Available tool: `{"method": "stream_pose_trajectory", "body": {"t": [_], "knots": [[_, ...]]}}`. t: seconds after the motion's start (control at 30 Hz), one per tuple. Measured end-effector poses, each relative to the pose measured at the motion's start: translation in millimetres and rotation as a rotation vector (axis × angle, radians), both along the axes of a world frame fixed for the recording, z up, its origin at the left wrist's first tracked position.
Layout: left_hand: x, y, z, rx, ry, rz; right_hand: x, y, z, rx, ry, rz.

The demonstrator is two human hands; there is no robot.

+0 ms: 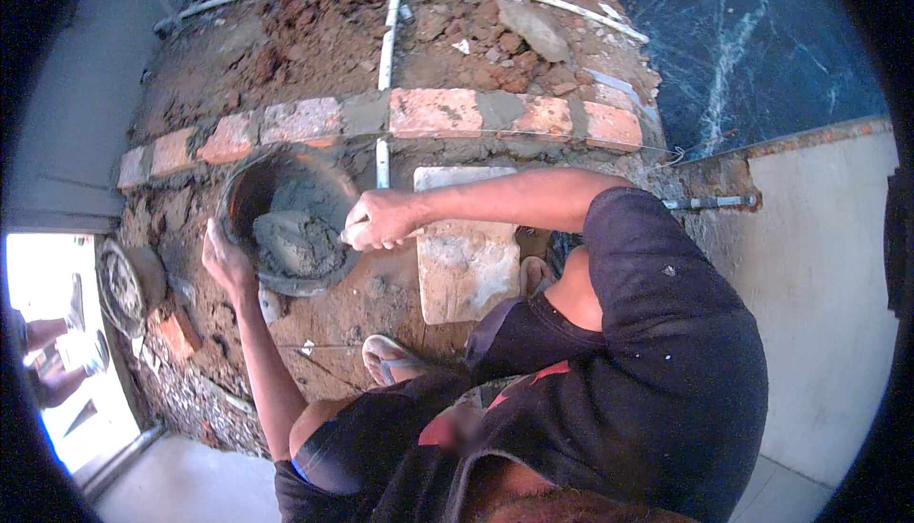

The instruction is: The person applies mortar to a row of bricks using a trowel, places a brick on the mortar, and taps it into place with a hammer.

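Observation:
A dark round pan (231,190) of wet grey mortar (303,201) stands in front of me, beside a row of bricks. My left hand (227,258) is closed round the pan's near left rim. At its right side, my right hand (383,218) is wrapped round the pale handle of what looks like a trowel (353,230). The blade seems to lie in the mortar and cannot be made out under it. My right forearm crosses above a pale, mortar-stained slab (466,280).
Beyond the pan runs a low brick course (436,114) with a string along it. White pipes (388,38) cross the rubble behind. A second pan (124,285) and a loose brick (178,335) lie left. Another person's legs (57,361) show in the doorway. Dark marble-patterned slab (752,42) stands right.

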State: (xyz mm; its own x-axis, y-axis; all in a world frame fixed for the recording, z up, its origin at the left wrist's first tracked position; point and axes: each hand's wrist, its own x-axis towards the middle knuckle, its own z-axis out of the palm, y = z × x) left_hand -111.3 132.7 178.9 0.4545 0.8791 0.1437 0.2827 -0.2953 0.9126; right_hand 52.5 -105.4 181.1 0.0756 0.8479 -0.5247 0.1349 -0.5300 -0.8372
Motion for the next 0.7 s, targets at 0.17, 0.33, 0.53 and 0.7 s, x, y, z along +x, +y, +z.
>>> {"method": "stream_pose_trajectory", "body": {"t": [0.17,0.33,0.53,0.7], "knots": [[-5.7,13.1,-16.0,-0.029,0.025,-0.004,33.8,-33.2,-23.1,0.486,-0.443,0.083],[-23.9,40.7,-24.6,0.441,0.525,-0.087,55.9,-84.1,21.0,0.37,-0.447,-0.066],[-35.4,57.0,-32.7,0.153,0.236,0.11,70.4,-186.8,27.0,0.263,-0.555,-0.381],[-35.1,42.9,-20.1,-0.103,0.218,0.101,70.7,-278.2,45.4,0.104,-0.346,-0.83]]}}
